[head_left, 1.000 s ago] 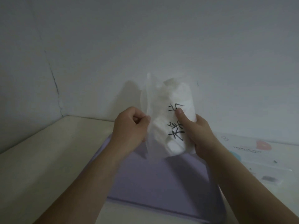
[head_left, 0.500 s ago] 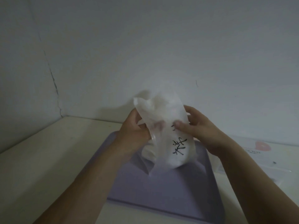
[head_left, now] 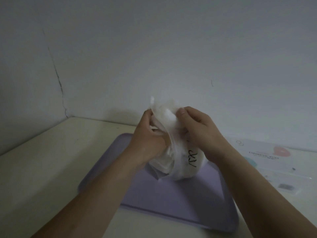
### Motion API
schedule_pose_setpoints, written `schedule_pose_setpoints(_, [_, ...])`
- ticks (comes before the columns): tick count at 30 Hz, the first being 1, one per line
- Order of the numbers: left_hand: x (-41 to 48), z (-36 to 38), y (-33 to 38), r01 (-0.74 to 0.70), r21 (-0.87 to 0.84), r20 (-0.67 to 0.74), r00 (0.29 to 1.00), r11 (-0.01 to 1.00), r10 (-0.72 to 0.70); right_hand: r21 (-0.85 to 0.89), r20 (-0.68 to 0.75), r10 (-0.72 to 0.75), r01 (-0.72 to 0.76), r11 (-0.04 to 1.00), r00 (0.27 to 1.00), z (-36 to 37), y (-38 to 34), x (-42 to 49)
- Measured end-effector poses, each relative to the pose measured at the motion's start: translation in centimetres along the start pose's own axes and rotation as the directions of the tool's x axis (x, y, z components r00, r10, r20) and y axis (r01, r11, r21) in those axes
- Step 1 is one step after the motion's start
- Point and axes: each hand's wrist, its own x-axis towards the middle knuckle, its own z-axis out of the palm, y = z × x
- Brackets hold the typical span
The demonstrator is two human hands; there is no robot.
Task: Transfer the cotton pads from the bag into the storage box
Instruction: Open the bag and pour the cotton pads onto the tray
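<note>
Purple tray unchanged. Bag w/ black lettering sits lower than 0.5 s ago, bottom over tray's far half; touching or not, can't tell. L hand & R hand now closer together above tray's far edge, fingers curled, gripping bag's top. Cotton pads inside bag.

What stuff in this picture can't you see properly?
Head view, cotton pads: too many hidden to count; the cloudy bag, the left hand and the right hand cover them.
Head view, black writing on the bag: partly behind the right hand.
Head view, flat packet on the right: print too blurred to read.
Head view, storage box: none clearly shows; the purple tray may be part of it.
</note>
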Motion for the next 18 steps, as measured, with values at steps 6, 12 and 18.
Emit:
schedule_pose_setpoints(6, [0.4,0.0,-1.0,-0.034,0.046,-0.132,0.990,0.998,0.040,0.037,-0.156,0.031,-0.025,0.999,0.987,0.5,0.5,0.0])
schedule_pose_setpoints(12, [0.0,0.3,-0.5,0.017,0.011,-0.139,0.990,1.000,-0.015,-0.009,-0.179,0.019,-0.021,1.000,0.984,0.1,0.8,0.3])
schedule_pose_setpoints(18, [-0.3,0.6,0.2,-0.037,-0.022,-0.061,0.998,0.999,0.036,-0.109,0.006,-0.030,0.030,0.994,1.000,-0.1,0.7,0.2])
